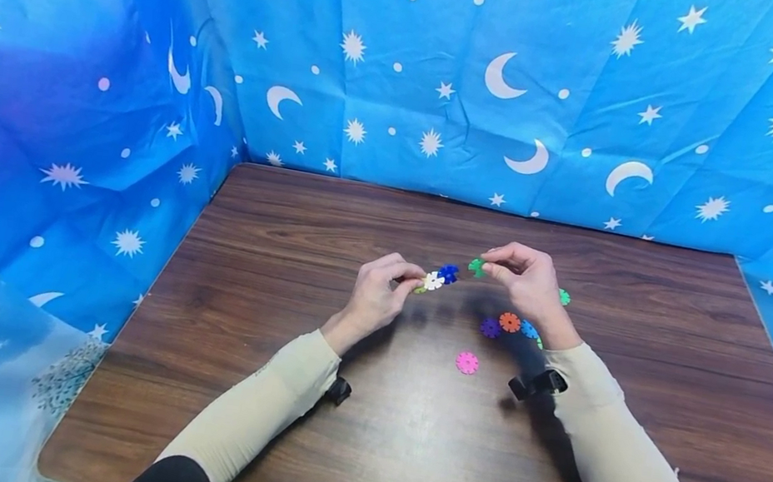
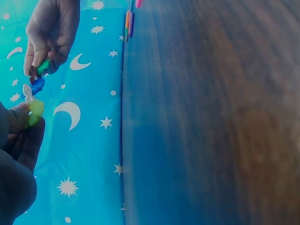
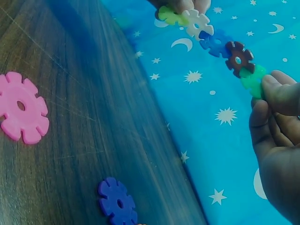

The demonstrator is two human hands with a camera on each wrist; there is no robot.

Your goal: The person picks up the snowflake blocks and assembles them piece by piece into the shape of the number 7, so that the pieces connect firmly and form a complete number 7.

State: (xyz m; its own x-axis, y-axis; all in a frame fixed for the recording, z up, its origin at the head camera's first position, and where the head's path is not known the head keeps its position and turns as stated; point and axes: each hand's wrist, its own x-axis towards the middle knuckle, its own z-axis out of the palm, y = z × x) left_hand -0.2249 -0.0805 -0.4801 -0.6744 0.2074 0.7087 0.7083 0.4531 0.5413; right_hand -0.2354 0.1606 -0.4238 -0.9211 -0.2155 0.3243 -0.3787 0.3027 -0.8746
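Notched plastic discs form a row in the air between my two hands. My left hand (image 1: pixel 379 290) pinches the yellow-green disc (image 3: pixel 171 17) at one end. Beside that come a white disc (image 3: pixel 198 23), a blue disc (image 3: pixel 215 43) and a brown disc (image 3: pixel 239 58). At the other end my right hand (image 1: pixel 521 275) pinches a green disc (image 3: pixel 253 82) between thumb and fingers. The green disc overlaps the brown one in the right wrist view; whether their notches are fully joined I cannot tell. Fingers partly cover both end discs.
On the wooden table (image 1: pixel 277 257) lie loose discs: pink (image 1: pixel 467 362), purple (image 1: pixel 490 327), orange (image 1: pixel 509 322) and light blue (image 1: pixel 529 329). Another green disc (image 1: pixel 564 297) shows behind my right wrist. A blue star-patterned cloth (image 1: pixel 429 71) hangs behind the table's far edge.
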